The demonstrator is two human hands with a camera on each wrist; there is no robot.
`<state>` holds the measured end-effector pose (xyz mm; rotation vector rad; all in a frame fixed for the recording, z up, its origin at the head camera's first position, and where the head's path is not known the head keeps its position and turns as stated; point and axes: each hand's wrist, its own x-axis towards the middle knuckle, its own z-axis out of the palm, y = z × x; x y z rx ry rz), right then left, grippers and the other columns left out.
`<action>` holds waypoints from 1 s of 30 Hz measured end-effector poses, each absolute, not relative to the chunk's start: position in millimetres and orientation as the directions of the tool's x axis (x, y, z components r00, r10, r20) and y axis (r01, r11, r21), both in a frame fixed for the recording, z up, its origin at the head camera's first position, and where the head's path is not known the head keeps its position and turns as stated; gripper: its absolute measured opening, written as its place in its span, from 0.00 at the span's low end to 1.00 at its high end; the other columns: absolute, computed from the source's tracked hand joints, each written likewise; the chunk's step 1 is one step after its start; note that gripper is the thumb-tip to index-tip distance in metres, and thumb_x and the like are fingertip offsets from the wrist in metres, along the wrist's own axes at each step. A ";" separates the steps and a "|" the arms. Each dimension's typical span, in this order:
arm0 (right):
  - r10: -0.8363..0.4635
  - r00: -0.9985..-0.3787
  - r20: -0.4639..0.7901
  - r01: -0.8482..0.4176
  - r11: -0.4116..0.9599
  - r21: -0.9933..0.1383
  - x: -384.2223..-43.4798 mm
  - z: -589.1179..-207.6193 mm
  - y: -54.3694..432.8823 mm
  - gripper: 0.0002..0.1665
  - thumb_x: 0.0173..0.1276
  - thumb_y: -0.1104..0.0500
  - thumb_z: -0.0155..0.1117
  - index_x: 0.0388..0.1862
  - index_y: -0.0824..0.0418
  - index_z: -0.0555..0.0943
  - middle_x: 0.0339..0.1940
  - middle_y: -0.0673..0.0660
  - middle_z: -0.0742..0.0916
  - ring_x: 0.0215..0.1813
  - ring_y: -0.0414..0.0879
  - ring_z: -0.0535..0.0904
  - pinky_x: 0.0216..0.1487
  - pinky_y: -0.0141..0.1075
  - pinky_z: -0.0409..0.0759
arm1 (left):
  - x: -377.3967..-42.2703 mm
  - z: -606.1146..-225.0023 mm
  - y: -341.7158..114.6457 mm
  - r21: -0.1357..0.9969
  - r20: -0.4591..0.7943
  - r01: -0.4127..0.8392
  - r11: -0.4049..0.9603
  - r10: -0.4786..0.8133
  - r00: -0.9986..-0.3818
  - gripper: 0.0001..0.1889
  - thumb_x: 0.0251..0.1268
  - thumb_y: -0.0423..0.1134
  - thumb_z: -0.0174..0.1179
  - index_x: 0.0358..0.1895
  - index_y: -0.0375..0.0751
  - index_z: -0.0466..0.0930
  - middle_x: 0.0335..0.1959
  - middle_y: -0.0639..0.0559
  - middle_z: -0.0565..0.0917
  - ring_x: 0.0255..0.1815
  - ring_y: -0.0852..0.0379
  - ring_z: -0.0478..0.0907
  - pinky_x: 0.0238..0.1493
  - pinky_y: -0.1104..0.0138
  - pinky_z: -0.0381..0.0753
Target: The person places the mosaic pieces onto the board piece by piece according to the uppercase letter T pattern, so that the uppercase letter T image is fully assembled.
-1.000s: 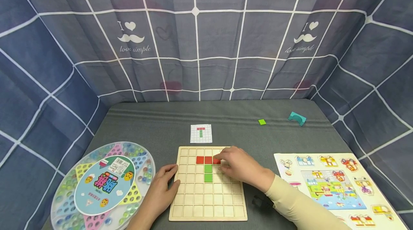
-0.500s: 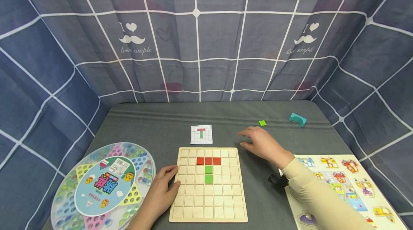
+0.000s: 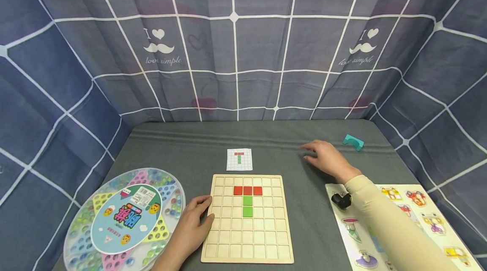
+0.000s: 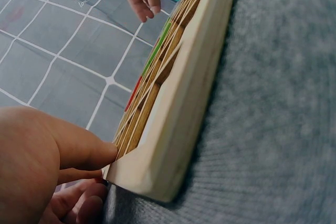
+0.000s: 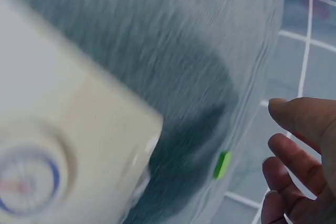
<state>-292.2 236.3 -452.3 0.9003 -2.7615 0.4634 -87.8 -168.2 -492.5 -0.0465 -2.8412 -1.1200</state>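
A wooden grid board lies in the middle, with three red tiles in a row and two green tiles below the centre one. At its left edge rests my left hand, thumb and index fingertip touching the rim; in the left wrist view the thumb lies against the board's edge. My right hand hovers over the cloth at the right, fingers loosely bent and holding nothing. A loose green tile shows near those fingers in the right wrist view; in the head view the hand hides it.
Behind the board lies a paper pattern card. A round marble game stands at the left. To the right are a picture puzzle board, partly under the right forearm, and a teal arch block. A gridded curtain surrounds the table.
My right hand has left the board's third red tile and moved right and away from me, to the spot of the loose green tile. My left hand stays at the board's edge.
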 end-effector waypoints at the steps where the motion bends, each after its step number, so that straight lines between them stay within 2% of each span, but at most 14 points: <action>1: -0.533 -0.801 0.274 -0.593 0.771 -0.233 -295.3 -453.3 239.5 0.22 0.61 0.64 0.73 0.54 0.68 0.84 0.48 0.63 0.86 0.49 0.59 0.82 0.51 0.53 0.77 | -87.8 -492.6 -168.2 0.679 0.093 0.061 0.731 -0.003 -0.996 0.26 0.66 0.36 0.64 0.67 0.34 0.74 0.65 0.46 0.73 0.66 0.44 0.69 0.60 0.49 0.72; 9: -0.473 -0.858 0.198 -0.513 0.808 -0.290 -314.8 -451.8 261.3 0.21 0.62 0.64 0.71 0.54 0.70 0.83 0.49 0.67 0.85 0.47 0.62 0.82 0.48 0.55 0.78 | -87.4 -492.4 -167.7 0.676 0.098 0.063 0.734 -0.004 -0.995 0.26 0.66 0.36 0.64 0.67 0.34 0.74 0.65 0.47 0.73 0.66 0.44 0.69 0.60 0.49 0.72; 14: -0.446 -0.880 0.164 -0.475 0.824 -0.308 -321.3 -454.6 267.6 0.22 0.63 0.65 0.70 0.56 0.71 0.82 0.50 0.69 0.84 0.52 0.65 0.80 0.54 0.57 0.75 | -87.6 -492.0 -167.7 0.680 0.091 0.061 0.731 -0.002 -0.996 0.26 0.67 0.36 0.64 0.67 0.34 0.74 0.65 0.47 0.73 0.66 0.45 0.69 0.60 0.49 0.72; 23: -0.495 -0.846 0.198 -0.533 0.805 -0.260 -323.4 -454.9 262.5 0.21 0.60 0.66 0.72 0.53 0.72 0.83 0.47 0.69 0.85 0.51 0.65 0.81 0.54 0.57 0.75 | -86.5 -491.6 -167.5 0.681 0.099 0.066 0.729 -0.002 -0.995 0.26 0.66 0.36 0.64 0.67 0.34 0.74 0.64 0.47 0.73 0.65 0.45 0.70 0.60 0.49 0.73; 30: -0.493 -0.858 0.146 -0.514 0.823 -0.243 -327.6 -457.2 262.0 0.21 0.61 0.68 0.71 0.54 0.73 0.82 0.49 0.70 0.85 0.54 0.66 0.79 0.56 0.58 0.74 | -86.5 -492.7 -166.9 0.684 0.101 0.067 0.726 -0.003 -0.995 0.26 0.66 0.36 0.65 0.66 0.33 0.74 0.64 0.47 0.73 0.66 0.45 0.69 0.60 0.49 0.72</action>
